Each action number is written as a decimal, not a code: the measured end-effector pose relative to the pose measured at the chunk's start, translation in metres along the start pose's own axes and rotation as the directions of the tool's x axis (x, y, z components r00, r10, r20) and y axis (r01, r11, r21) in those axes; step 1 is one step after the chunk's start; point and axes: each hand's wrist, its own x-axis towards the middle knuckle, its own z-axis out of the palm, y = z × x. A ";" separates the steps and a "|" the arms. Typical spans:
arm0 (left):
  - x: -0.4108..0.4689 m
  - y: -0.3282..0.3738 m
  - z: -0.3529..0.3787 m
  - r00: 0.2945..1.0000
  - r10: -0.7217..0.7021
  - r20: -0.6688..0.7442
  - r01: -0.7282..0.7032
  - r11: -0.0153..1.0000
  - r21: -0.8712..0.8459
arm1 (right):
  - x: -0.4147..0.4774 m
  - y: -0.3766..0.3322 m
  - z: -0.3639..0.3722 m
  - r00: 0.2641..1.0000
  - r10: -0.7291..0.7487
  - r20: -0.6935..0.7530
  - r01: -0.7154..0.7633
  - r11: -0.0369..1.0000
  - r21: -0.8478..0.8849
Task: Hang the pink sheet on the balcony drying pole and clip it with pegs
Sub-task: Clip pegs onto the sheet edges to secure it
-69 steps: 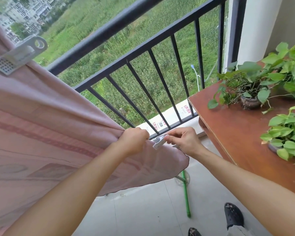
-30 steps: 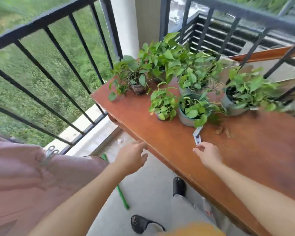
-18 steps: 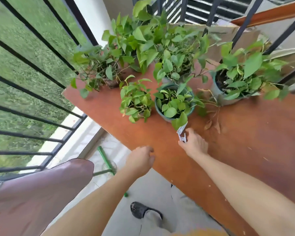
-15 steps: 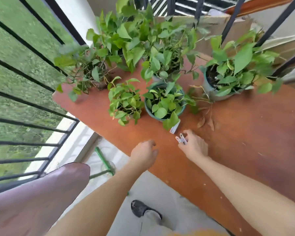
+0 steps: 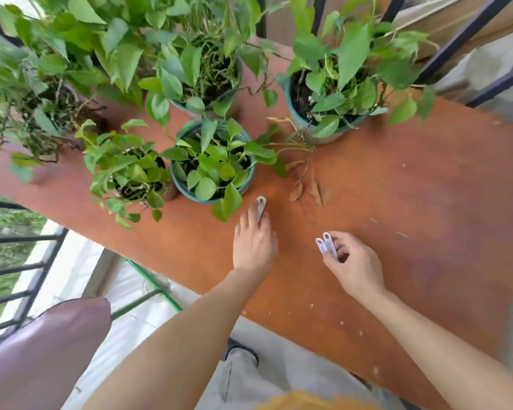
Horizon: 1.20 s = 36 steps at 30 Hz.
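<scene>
Shifts left hand forward onto loose clothes peg, fingers flat; pinches second clothes peg in right hand. Risk: skidding loose peg under pothos leaves.

A reddish-brown wooden table carries a cluster of leafy potted plants, with dry leaves beside them. Black railing stands left; a green rod lies below.
</scene>
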 end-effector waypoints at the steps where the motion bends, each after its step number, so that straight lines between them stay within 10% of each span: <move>1: 0.000 0.000 0.002 1.000 0.009 -0.024 -0.009 1.000 -0.006 | -0.001 0.002 0.001 1.000 -0.007 -0.003 0.007 1.000 0.007; 9: 0.004 -0.006 -0.011 0.999 -0.026 0.024 0.029 0.989 -0.146 | -0.001 -0.002 0.001 0.997 -0.044 0.059 0.047 0.997 -0.061; 19: -0.153 -0.113 -0.041 0.972 -0.223 -0.072 0.210 0.965 -0.154 | -0.034 -0.104 0.043 0.779 -0.533 0.330 0.615 0.751 -0.238; 23: -0.241 -0.173 -0.077 0.860 -0.486 -0.152 0.452 0.867 -0.211 | -0.077 -0.184 0.103 0.554 -0.693 0.460 0.824 0.534 -0.189; 28: -0.382 -0.238 -0.106 0.700 -0.657 -0.280 0.609 0.754 -0.247 | -0.176 -0.282 0.186 0.076 -0.811 0.580 0.996 0.040 -0.074; 36: -0.627 -0.311 -0.144 0.234 -0.869 -0.436 0.813 0.421 -0.403 | -0.416 -0.425 0.286 -0.578 -0.580 0.573 0.757 -0.643 0.114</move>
